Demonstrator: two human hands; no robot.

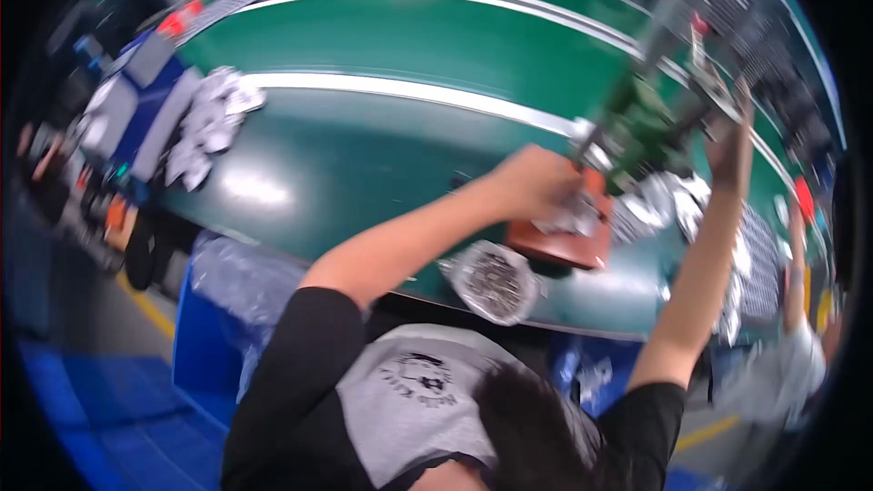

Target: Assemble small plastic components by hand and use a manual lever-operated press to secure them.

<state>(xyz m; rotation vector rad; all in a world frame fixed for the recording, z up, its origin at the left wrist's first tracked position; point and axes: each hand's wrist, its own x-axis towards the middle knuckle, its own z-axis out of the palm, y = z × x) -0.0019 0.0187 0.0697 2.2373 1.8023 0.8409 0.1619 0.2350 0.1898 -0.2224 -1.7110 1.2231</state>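
Note:
A green hand press (638, 127) with an orange-red base (559, 244) stands on the dark green worktable. My left hand (538, 184) is at the left side of this base, its fingers curled closed. Below the fingers shows a blurred silvery-white piece (573, 218); what exactly they grip is hidden. Raised on the press's far right side, my right hand (730, 141) is beside a metal lever (714, 86). Motion smears its fingers, so their hold on the lever is unclear. A plastic-lined bowl of small metal parts (496, 282) sits left of the base, near the table's front edge.
Crumpled grey-white pieces (214, 118) lie at the table's left, beside a blue-and-grey box (155, 100). More wrapped silvery pieces (650, 209) are right of the press. A green conveyor belt (391, 36) runs behind. A blue bin (200, 345) with clear plastic stands lower left. Another person's arm (796, 264) shows far right.

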